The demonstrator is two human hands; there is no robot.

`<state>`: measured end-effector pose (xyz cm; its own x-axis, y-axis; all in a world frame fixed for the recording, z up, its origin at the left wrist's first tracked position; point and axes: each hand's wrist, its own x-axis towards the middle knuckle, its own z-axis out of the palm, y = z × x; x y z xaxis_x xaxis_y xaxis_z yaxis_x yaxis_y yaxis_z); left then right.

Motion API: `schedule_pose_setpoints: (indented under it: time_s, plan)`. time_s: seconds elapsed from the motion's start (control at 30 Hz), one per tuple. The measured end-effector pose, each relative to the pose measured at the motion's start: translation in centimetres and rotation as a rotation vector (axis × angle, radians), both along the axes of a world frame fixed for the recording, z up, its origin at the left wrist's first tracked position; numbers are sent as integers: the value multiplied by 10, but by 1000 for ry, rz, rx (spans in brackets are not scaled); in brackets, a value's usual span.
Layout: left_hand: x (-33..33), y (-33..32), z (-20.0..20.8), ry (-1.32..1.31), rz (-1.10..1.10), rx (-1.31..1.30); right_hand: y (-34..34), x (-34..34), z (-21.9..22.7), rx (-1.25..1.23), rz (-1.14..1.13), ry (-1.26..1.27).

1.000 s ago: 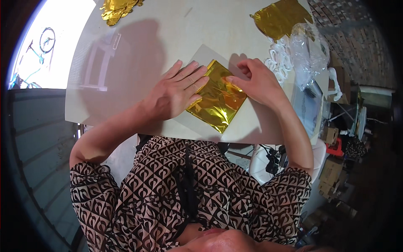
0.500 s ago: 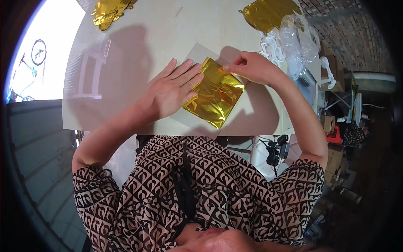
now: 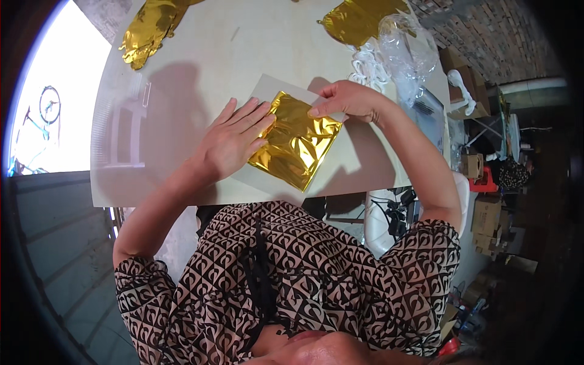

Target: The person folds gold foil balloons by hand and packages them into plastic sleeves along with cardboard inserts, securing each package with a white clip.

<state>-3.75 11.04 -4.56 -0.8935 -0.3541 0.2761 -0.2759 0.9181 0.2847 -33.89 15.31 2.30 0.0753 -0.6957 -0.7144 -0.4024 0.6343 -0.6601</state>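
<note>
A folded square of shiny gold foil (image 3: 298,143) lies slantwise on a thin, see-through grey sheet (image 3: 263,85) near the table's front edge. My left hand (image 3: 231,140) rests flat along the foil's left side, fingers stretched out and close together, tips at its edge. At the foil's far right edge my right hand (image 3: 353,102) is closed in a pinch. Its thumb presses on top of the foil, and its curled fingers are partly hidden behind the edge. Creases and bright glints run over the foil.
The pale table (image 3: 255,52) also bears a gold foil piece (image 3: 149,33) at the far left and another gold foil piece (image 3: 359,21) at the far right. White cords (image 3: 368,67) and clear plastic wrap (image 3: 407,48) lie beside the latter. Cardboard boxes (image 3: 486,216) stand right of the table.
The whole view has shifted, so the table sits further left. My right thumb lies further over the foil's edge. The left hand stays flat at the foil's left side.
</note>
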Motion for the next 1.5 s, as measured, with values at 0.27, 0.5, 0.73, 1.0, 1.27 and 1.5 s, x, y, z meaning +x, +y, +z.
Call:
schedule_pose_setpoints:
  time_s: [0.27, 0.5, 0.73, 1.0, 1.27, 1.5]
  plan:
    - [42, -45, 30, 918, 552, 1068, 51, 22, 1, -328, -621, -127]
    - [41, 63, 12, 867, 293, 1548, 77, 88, -17, -724, -1003, -572]
    - [-32, 66, 18, 1360, 177, 1829, 62, 131, -30, -841, -1003, -622]
    - [-18, 62, 28, 1333, 156, 1787, 79, 124, -9, -1077, -705, 108]
    - [-24, 71, 30, 1201, 257, 1817, 84, 99, 3, -1136, 305, 727]
    - [11, 62, 34, 694, 787, 1511, 104, 1, 29, -1161, 132, 693]
